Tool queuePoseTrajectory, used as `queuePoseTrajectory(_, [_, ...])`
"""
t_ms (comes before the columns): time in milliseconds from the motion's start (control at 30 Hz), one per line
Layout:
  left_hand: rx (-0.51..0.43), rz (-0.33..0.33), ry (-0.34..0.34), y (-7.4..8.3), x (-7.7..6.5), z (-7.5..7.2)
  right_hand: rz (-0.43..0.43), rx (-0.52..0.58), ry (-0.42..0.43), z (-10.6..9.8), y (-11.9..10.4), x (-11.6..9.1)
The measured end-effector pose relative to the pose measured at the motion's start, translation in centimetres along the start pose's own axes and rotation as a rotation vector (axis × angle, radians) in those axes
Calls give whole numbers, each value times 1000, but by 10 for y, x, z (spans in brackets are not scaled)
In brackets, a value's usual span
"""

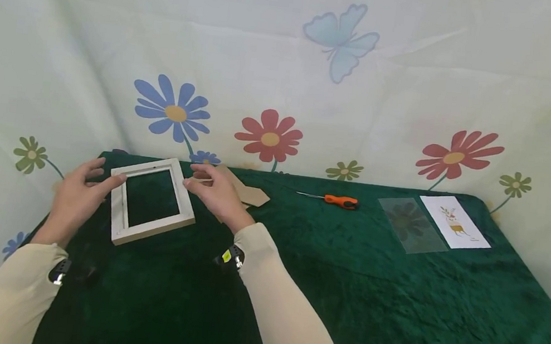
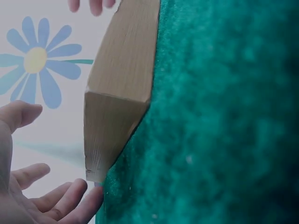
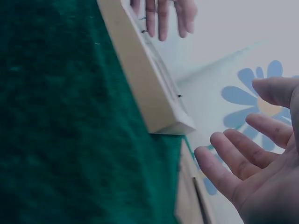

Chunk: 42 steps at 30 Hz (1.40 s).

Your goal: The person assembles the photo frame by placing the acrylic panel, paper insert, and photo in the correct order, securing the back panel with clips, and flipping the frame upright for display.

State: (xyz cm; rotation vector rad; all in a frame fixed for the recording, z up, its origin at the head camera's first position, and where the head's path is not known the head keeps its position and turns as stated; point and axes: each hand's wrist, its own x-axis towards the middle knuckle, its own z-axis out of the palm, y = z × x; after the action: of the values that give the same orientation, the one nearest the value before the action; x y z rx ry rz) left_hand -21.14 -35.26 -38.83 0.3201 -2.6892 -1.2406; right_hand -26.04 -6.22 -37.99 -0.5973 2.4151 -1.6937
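A white picture frame (image 1: 154, 229) lies on the green cloth at the left, its middle showing bare cloth. My left hand (image 1: 80, 192) is at the frame's left side, thumb over the rim and fingers spread. In the left wrist view, the fingertips (image 2: 70, 200) come right up to the corner of the wooden frame (image 2: 124, 56). My right hand (image 1: 222, 195) is beside the frame's right side with loosely bent fingers. The right wrist view shows its fingers (image 3: 217, 170) apart from the frame (image 3: 140, 74). A brown backing board (image 1: 252, 195) lies partly hidden behind this hand.
An orange-handled screwdriver (image 1: 340, 201) lies near the cloth's back edge. Farther right are a clear sheet (image 1: 413, 226) and a white card (image 1: 457, 222) with an animal drawing. A flower-printed curtain (image 1: 389, 94) hangs behind the green-covered table (image 1: 392, 307).
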Motion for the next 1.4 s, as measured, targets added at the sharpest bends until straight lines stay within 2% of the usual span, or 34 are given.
queuePoseTrajectory(167, [-31, 16, -47, -4, 1, 0, 16, 2, -33, 7, 5, 3])
queuePoseTrajectory(333, [2, 15, -103, -11, -1, -1, 46, 26, -56, 10, 8, 2])
queuePoseTrajectory(500, [18, 20, -128, -17, -2, 0, 71, 12, -54, 13, 14, 1])
queuePoseTrajectory(700, [17, 31, -141, -21, 0, 0, 44, -63, -73, 17, 18, 0])
queuePoseTrajectory(900, [25, 2, -167, -21, 0, -3, 8, -123, -121, 19, 16, -2])
queuePoseTrajectory(1233, [62, -12, -161, -16, -2, -3, -8, -186, -147, 22, 17, -3])
queuePoseTrajectory(1400, [60, -8, -123, -9, -5, 0, 14, -160, -128, 22, 16, -3])
